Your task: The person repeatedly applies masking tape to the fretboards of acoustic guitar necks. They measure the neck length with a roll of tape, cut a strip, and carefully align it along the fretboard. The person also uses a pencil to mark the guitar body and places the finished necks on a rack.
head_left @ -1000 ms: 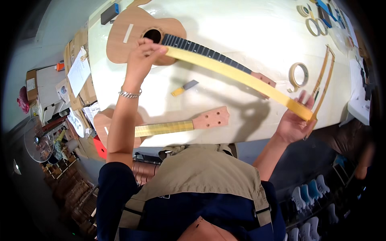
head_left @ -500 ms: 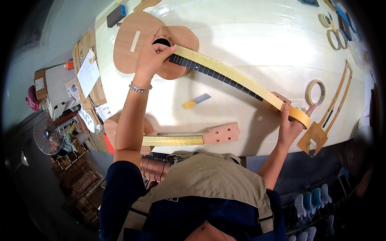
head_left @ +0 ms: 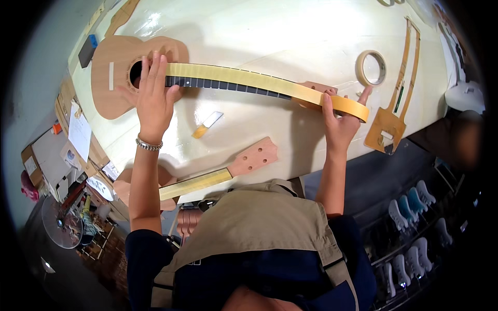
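A ukulele (head_left: 106, 93) with a bare wooden body lies at the left of the table, its neck pointing right. Along its dark fretboard (head_left: 228, 86) runs a strip of yellow masking tape (head_left: 233, 78), stretched lengthwise and leaving one side of the frets bare. My left hand (head_left: 153, 106) lies over the tape's end beside the sound hole, fingers straight and flat. At the headstock (head_left: 311, 87), my right hand (head_left: 341, 127) grips the tape roll (head_left: 355, 110), from which the strip runs unbroken.
Nearer me lies a second ukulele (head_left: 254, 157), its fretboard taped. Between the two is a small blade with a yellow handle (head_left: 199, 131). Another tape roll (head_left: 371, 68) and a wooden template (head_left: 385, 128) are at the right. A blue-and-grey block (head_left: 87, 52) sits far left.
My left hand has gone from pinching the tape's end to lying flat over it. The strip now lies more level in view. My whole view has turned, shifting the table's things.
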`<state>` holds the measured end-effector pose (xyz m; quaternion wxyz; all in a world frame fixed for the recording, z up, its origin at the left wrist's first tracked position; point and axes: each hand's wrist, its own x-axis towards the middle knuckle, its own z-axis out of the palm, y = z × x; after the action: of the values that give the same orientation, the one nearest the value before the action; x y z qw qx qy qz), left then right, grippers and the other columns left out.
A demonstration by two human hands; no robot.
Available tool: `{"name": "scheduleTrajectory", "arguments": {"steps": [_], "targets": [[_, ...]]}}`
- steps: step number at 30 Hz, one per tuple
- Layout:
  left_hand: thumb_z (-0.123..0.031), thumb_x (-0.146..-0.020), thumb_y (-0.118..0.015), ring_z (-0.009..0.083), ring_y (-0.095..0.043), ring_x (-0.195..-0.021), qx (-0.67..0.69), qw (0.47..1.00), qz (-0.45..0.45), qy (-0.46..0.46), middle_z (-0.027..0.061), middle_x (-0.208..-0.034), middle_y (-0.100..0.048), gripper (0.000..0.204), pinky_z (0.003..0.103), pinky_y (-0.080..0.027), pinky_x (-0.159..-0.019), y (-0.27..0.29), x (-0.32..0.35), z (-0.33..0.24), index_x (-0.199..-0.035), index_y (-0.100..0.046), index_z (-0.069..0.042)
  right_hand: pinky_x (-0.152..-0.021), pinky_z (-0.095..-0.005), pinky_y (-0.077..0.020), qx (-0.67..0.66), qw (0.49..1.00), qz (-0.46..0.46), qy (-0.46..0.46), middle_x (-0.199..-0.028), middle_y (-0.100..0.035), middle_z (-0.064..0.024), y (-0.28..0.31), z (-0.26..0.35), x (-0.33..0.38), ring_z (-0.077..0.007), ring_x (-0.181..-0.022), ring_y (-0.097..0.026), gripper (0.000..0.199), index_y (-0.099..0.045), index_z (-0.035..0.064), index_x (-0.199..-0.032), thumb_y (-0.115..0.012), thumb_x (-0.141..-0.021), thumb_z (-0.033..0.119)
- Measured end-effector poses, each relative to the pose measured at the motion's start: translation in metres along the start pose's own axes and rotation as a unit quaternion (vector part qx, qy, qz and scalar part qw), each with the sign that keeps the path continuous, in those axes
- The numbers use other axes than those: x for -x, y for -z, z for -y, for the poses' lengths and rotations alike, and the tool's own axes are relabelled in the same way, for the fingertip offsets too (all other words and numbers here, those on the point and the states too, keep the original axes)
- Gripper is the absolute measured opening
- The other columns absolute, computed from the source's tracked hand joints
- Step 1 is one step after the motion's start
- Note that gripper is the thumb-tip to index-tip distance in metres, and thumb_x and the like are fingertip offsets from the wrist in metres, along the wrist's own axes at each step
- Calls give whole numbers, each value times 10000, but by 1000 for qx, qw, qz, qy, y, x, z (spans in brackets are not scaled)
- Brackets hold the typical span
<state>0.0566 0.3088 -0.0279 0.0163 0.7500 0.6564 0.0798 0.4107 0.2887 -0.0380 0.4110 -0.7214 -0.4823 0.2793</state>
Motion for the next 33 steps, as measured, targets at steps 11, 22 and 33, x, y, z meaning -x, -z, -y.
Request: {"name": "scheduleTrajectory", "arguments": {"steps": [11,22,33], "targets": [[-435,-807,-606,291,-211,-1395,120,977,113,-138,28,-1496,-294,729,641,-105,-1050,-28,16,-185,-1417,-347,-132,-713,-246,-494,25,999,-22,-1,-876,-639,-61,-19,0,10,-121,-747,-598,870,-143,-50,-1441,-705,-814,169],[-79,-740,-714,269,-582,-768,115,972,175,109,120,-857,-585,270,356,-481,-690,-10,93,-66,-949,-562,-4,-848,-307,-476,-70,997,11,42,-1147,-513,-132,-27,-38,17,-178,-1005,-533,651,-126,-37,-1440,-500,-953,177],[-73,-805,-711,32,-562,-609,575,794,132,147,28,-693,-639,477,189,-467,-557,-26,0,-177,-1250,-539,-56,-1081,-503,-175,-18,996,-19,80,-1020,-594,-106,-27,-36,14,-242,-968,-563,576,-331,-24,-1380,-504,-926,286]]}}
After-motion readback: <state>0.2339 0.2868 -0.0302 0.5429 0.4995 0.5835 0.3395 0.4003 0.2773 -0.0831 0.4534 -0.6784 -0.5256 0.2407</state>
